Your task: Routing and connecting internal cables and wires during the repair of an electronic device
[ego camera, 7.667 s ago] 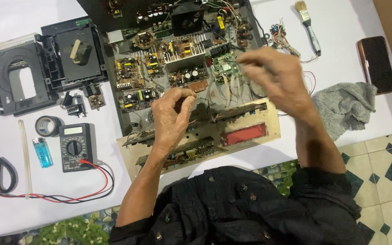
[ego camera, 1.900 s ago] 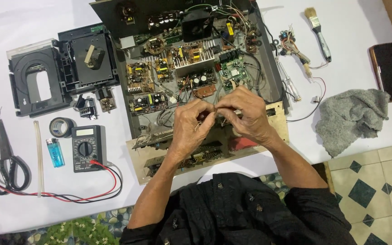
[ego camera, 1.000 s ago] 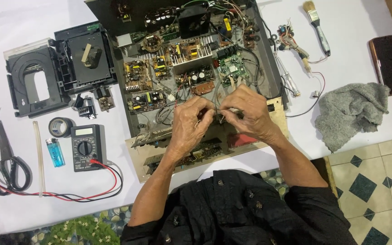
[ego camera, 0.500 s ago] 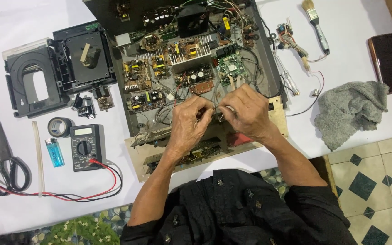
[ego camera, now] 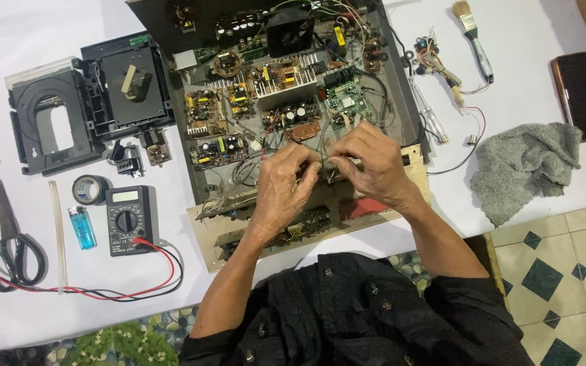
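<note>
Since half a second ago, the 2 hands have barely shifted: the left hand (ego camera: 286,179) and right hand (ego camera: 367,163) stay pinched together on thin wires (ego camera: 325,157) above the opened chassis (ego camera: 286,102), so the fiddly wire work continues.

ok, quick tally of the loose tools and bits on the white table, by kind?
Scissors: 1
Multimeter: 1
Lighter: 1
Tape roll: 1
Brush: 1
Phone: 1
Grey rag: 1
Total: 7
</note>
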